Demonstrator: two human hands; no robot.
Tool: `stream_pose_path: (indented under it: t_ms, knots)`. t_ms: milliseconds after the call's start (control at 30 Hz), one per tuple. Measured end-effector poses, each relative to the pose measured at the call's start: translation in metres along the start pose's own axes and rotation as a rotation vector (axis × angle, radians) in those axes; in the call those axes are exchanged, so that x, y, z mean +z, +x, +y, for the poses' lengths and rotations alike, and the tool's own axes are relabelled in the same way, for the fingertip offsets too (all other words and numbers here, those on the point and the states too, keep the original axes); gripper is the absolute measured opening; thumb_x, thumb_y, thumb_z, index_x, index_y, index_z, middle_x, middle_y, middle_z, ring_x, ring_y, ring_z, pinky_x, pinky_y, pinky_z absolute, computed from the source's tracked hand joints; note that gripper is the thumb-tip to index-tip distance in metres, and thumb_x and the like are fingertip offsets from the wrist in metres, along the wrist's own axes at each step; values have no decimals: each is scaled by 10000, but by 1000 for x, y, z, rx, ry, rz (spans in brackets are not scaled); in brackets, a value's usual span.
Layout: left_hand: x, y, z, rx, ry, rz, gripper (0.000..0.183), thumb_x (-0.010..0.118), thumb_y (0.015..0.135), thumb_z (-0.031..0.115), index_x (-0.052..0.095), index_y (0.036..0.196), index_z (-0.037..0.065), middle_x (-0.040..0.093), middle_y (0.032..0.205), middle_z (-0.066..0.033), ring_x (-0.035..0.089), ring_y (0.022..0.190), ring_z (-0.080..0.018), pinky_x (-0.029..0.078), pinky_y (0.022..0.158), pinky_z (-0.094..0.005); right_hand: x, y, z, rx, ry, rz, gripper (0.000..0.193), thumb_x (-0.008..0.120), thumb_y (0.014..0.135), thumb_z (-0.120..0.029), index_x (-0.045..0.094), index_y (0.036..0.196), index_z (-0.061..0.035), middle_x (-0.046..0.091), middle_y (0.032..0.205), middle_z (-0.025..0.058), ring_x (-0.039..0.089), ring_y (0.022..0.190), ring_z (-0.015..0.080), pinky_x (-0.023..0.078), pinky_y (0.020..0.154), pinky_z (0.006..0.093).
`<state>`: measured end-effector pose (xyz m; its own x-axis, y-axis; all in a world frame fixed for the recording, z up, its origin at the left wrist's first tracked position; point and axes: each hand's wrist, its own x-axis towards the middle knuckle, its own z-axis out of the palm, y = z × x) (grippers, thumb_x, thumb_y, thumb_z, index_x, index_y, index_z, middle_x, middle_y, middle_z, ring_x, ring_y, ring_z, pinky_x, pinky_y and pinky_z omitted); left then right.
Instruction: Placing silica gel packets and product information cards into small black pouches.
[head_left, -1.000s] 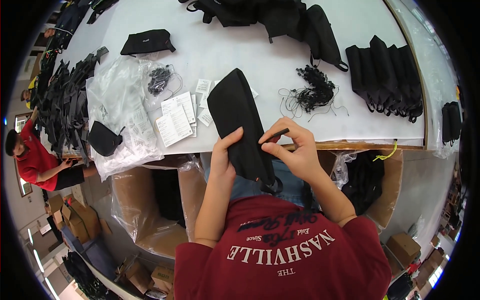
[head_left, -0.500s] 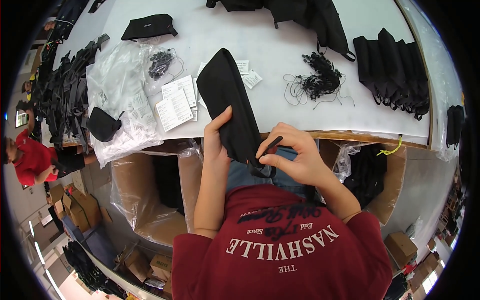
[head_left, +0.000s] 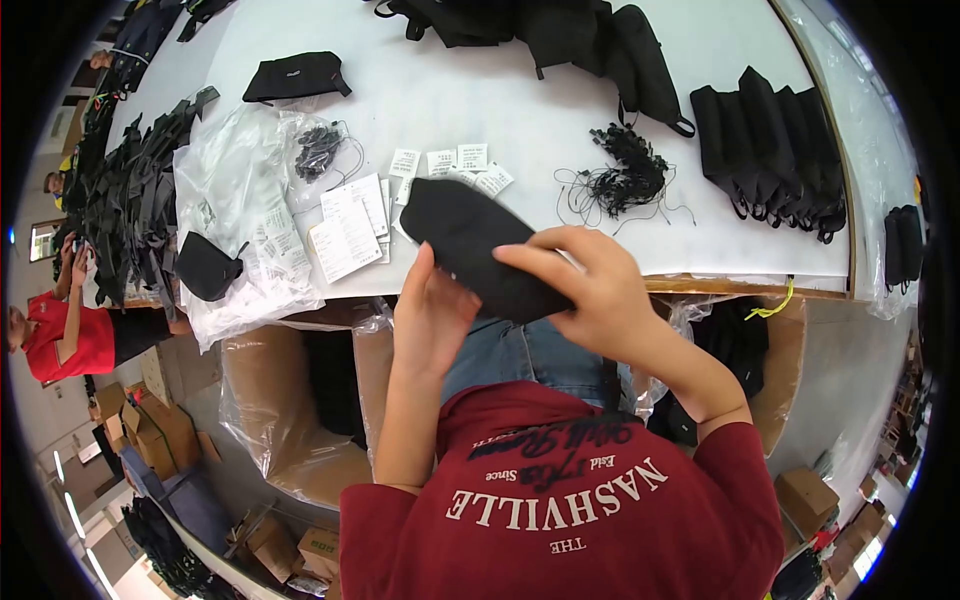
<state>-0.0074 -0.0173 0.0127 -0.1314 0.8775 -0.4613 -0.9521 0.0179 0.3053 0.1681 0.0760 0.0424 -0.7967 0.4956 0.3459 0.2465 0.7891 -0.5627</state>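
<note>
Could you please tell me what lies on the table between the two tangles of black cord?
In the head view, several small white labels lie between the left tangle and the right tangle.

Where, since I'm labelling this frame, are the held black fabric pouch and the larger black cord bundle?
Held black fabric pouch (head_left: 464, 232), head view: middle of its visible face.
Larger black cord bundle (head_left: 637, 174), head view: its dense middle.

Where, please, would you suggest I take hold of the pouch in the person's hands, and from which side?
I'd pinch the pouch by its rounded far-left end, coming from the table side. That end sticks out clear of both hands, whereas the left hand is at the near edge and the right hand grips the right end.
</note>
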Motion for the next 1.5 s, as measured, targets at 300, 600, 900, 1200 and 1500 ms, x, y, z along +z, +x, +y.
stream_pose_path:
  t_ms: [300,600,900,1200,1500]
  knots:
    - [-25,-3,41,543,1047,-157,661,696,729,-86,442,1328,30,537,1231,-87,527,1110,-171,394,976,-300,-25,-3,17,357,789,53,530,704,738,-7,532,1238,-51,600,1148,97,561,1093,196,398,971,304]
    - [-13,-2,38,712,1304,-317,381,692,828,360,614,927,0,514,905,-90,477,835,-176,365,757,-262,-46,-10,41,229,617,-44,291,801,675,-132,725,953,-90,576,819,20,511,685,111,368,566,246]
    - [-47,22,64,648,1306,84,264,496,975,168,535,1181,7,575,1141,-107,603,823,-144,485,700,-250,-128,-41,95,487,15,538,281,786,709,-94,729,982,-127,605,807,-48,447,602,20,302,491,180]
    - [-122,34,104,839,1933,513,472,602,907,253,463,1264,-23,469,1295,-182,405,1203,-335,326,1013,-441,-174,-74,180,718,-801,459,416,690,819,-190,605,1222,-251,536,1043,24,553,680,206,470,615,333]
    - [-138,63,115,783,2096,923,955,745,720,536,366,1373,-49,417,1310,-251,368,1216,-416,292,1033,-488,-63,-78,141,761,-322,5,136,681,787,-188,593,852,-108,544,766,50,578,725,262,454,641,365]
